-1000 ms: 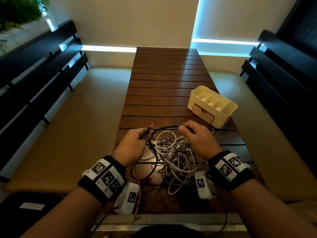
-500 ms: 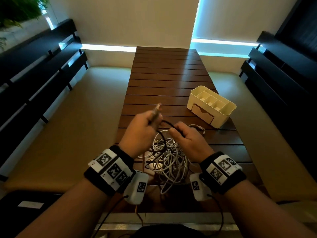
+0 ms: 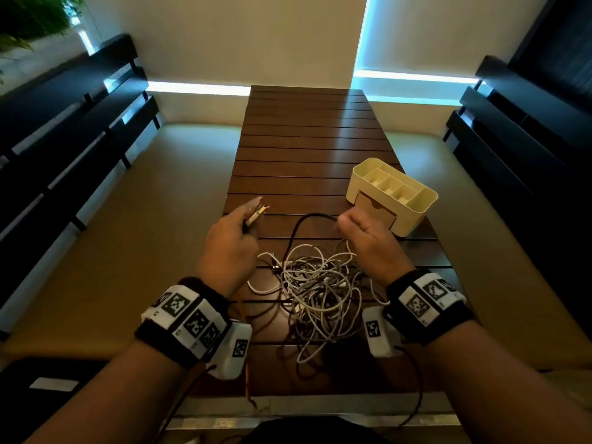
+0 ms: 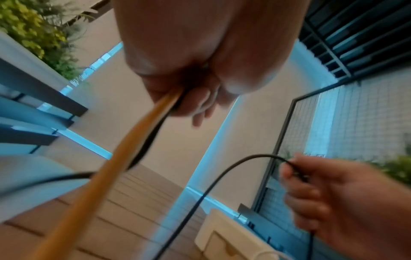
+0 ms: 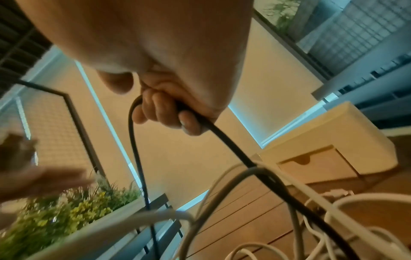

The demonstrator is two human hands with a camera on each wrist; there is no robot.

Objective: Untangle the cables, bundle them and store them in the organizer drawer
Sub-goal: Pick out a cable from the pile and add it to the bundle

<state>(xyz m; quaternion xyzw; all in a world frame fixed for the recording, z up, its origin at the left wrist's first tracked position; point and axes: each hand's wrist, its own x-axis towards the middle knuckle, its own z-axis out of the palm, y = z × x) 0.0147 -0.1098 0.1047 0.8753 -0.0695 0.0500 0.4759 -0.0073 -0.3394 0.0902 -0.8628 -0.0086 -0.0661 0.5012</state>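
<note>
Left of the cable tangle (image 3: 315,293): left hand (image 3: 229,248), raised above the desk (image 3: 307,145), fingers (image 4: 201,107) clenched around an orange cable (image 4: 124,158) and a black cable (image 3: 296,230) together, connector ends (image 3: 258,213) protruding past the knuckles. Orange cable trailing from that fist toward the near desk edge. Centre: cable tangle, mostly white and grey loops with dark strands mixed in, lying on the slatted wooden desk between the two wrists. Black cable arching up out of the tangle toward the right. Right of the tangle: right hand (image 3: 368,241), lifted, fingers (image 5: 169,112) curled around the black cable, which leaves the fist on both sides and drops back into the white loops. Beyond and right of the tangle: cream organizer (image 3: 419,206) standing on the desk, open compartments on top, drawer (image 3: 374,206) in its front closed, just behind the right hand. Benches (image 3: 105,225) flanking the desk on both sides.
</note>
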